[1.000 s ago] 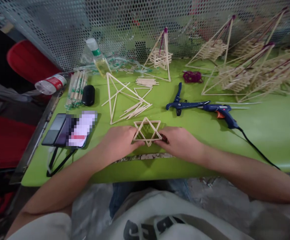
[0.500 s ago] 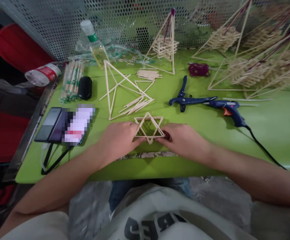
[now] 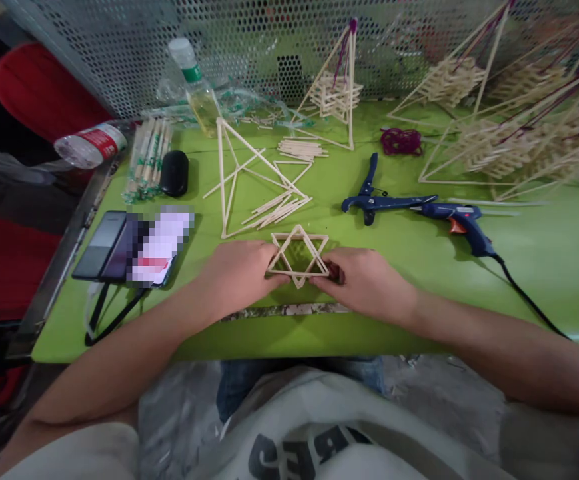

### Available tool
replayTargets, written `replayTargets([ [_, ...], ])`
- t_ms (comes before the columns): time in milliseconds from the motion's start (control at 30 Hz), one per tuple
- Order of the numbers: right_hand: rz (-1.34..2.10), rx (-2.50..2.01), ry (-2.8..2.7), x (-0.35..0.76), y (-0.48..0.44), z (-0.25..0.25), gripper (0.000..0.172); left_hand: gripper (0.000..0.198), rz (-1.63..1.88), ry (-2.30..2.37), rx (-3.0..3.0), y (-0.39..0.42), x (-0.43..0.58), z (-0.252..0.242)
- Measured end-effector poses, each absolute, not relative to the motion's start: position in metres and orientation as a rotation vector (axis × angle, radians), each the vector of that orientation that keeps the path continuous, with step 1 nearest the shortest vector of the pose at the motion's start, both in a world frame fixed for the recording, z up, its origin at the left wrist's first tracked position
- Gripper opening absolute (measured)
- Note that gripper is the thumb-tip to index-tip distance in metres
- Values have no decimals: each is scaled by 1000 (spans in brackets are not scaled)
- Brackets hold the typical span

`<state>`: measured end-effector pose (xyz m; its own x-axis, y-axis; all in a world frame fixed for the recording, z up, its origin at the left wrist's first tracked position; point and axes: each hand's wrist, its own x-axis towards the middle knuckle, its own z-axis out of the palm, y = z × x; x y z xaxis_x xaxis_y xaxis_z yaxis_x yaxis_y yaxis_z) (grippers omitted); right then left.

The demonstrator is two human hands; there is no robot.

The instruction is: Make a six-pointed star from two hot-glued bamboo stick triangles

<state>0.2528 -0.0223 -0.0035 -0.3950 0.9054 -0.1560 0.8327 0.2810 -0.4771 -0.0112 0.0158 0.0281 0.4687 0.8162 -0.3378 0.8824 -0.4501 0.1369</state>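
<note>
A small six-pointed star of pale wooden sticks (image 3: 299, 273) is held between my two hands near the table's front edge. My left hand (image 3: 242, 273) pinches its left corner, thumb in front. On the opposite side, my right hand (image 3: 369, 277) grips the right corner between thumb and curled fingers. Just beyond the star lie loose sticks (image 3: 276, 212) and a larger stick frame (image 3: 222, 180). A further bundle of short sticks (image 3: 302, 147) rests behind them.
Blue cutters (image 3: 369, 199) and a blue glue gun (image 3: 469, 227) with its cable lie right. Purple string (image 3: 401, 141) and finished stick structures (image 3: 336, 97) stand behind. Left are a power bank (image 3: 99, 247), phone (image 3: 162, 247), black case (image 3: 174, 173), wrapped sticks (image 3: 146, 160) and bottles (image 3: 194, 87).
The view has shifted slightly, so the table's objects appear a little further right. Both hands keep their hold on the star, which looks nearly unmoved.
</note>
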Motion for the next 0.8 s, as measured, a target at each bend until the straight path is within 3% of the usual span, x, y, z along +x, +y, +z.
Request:
replayTargets([
  [800,696,-1654,-2461,253,-25,-6,24,39,-313,1444,2422,18,-13,25],
])
